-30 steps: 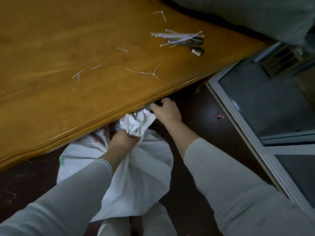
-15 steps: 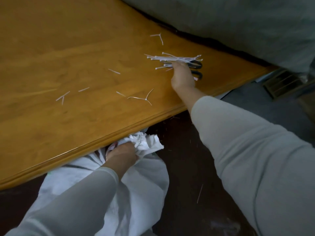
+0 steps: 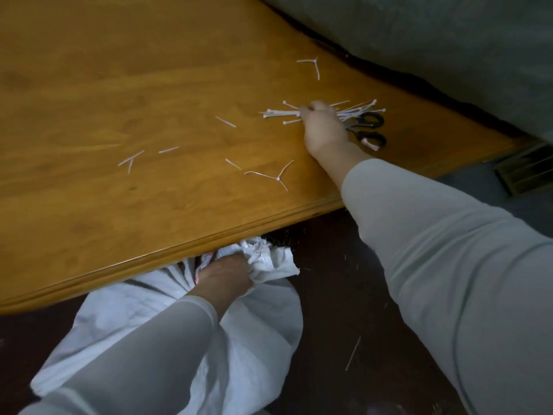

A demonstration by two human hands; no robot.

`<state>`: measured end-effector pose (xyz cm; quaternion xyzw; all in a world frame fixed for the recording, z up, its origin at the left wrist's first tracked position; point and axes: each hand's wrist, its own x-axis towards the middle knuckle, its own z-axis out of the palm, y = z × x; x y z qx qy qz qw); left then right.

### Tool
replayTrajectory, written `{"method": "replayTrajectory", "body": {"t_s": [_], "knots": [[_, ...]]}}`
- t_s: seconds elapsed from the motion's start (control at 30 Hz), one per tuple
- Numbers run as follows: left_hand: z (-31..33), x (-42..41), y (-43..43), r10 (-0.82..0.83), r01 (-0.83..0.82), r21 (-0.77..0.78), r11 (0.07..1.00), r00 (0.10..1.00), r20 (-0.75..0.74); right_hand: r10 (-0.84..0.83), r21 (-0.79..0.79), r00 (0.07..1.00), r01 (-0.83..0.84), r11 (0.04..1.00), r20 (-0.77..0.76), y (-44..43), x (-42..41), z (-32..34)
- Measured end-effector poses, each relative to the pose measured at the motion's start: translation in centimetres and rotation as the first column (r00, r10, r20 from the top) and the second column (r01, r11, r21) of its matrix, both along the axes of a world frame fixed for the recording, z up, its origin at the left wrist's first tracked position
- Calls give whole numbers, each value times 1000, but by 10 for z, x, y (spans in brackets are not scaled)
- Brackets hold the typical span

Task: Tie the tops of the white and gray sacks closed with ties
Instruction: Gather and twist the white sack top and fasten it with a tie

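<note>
A white sack (image 3: 263, 324) stands on the dark floor, partly under the table's edge. My left hand (image 3: 223, 277) grips its gathered neck, and the crumpled top fans out to the right of my fist. My right hand (image 3: 323, 130) reaches over the wooden table (image 3: 119, 85) onto a pile of white zip ties (image 3: 281, 113), fingertips curled down and pinching among them. A large gray sack (image 3: 449, 55) lies along the table's far right side.
Black-handled scissors (image 3: 371, 127) lie right beside my right hand, partly under the ties. Cut tie scraps (image 3: 269, 175) are scattered over the tabletop. One thin strip (image 3: 353, 353) lies on the floor, and a floor vent (image 3: 526, 172) is at the right.
My right hand left the sack's top and reached up to the tie pile on the table. My left hand kept its grip on the sack's neck.
</note>
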<state>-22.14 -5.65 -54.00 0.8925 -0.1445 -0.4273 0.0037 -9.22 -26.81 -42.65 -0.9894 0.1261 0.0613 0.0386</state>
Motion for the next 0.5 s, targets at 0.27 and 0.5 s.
{"method": "replayTrajectory", "body": {"t_s": [0.27, 0.5], "knots": [[15, -7, 9, 56, -58, -47, 997, 998, -42, 266, -3, 962, -267, 964, 53, 68, -5, -8], [30, -26, 33, 143, -149, -112, 982, 988, -63, 425, 20, 900, -429, 903, 94, 110, -44, -12]]}}
